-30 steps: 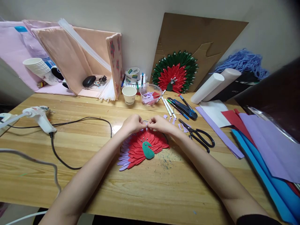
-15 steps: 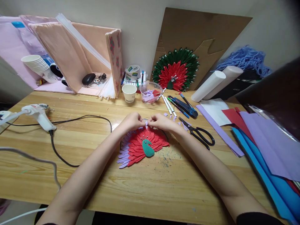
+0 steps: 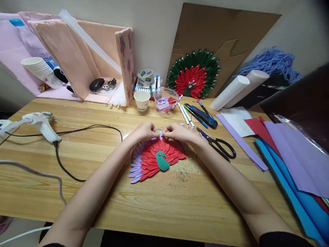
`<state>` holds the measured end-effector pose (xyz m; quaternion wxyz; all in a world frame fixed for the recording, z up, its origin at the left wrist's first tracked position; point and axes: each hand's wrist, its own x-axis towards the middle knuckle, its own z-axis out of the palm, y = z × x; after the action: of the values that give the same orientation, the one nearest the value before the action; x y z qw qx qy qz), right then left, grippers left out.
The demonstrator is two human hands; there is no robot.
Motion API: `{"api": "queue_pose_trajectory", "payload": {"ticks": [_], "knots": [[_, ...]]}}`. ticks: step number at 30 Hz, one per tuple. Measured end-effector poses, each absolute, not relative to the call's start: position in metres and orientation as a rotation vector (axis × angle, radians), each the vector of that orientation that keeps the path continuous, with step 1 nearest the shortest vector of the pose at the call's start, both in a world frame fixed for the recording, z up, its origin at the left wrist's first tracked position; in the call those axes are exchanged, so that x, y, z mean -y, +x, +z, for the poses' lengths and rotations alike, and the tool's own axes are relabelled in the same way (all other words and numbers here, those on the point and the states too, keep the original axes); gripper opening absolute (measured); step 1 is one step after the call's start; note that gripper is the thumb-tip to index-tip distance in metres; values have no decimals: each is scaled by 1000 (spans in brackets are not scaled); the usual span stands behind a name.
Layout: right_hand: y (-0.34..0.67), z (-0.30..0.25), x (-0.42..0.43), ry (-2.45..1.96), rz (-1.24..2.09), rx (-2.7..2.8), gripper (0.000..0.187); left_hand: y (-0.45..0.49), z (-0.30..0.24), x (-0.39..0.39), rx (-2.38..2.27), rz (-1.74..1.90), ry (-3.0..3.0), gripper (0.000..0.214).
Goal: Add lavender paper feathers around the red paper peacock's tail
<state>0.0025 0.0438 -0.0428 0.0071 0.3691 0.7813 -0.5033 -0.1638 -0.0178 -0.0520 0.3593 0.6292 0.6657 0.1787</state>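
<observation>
A paper peacock with red and lilac feathers and a teal body lies flat on the wooden table. My left hand and my right hand meet at its far edge. Both pinch one small lilac paper feather between their fingertips, just above the red feathers. Several more lilac scraps lie to the right of my right hand.
Black scissors lie to the right, pens behind them. A glue gun with its black cord rests at the left. A paper cup, a clear bowl, a finished green-red peacock and coloured sheets stand around.
My hands have stayed pinched together on the lilac piece; the view has tilted slightly, so everything sits a little higher in the picture.
</observation>
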Motion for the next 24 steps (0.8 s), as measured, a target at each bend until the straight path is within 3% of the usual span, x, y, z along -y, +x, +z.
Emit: {"api": "queue_pose_trajectory", "payload": {"ticks": [5,11,24], "knots": [[2,-40,-44,1151,-1553,-2467,25,-164,-52,18,-1707,461,1616,26],[1,-40,-42,1167,-1616,-2454,9,-165,-49,17,-1694,473,1614,29],[0,-40,-39,1136,-1564,-2480,8,-166,-49,18,-1643,427,1682,27]]}}
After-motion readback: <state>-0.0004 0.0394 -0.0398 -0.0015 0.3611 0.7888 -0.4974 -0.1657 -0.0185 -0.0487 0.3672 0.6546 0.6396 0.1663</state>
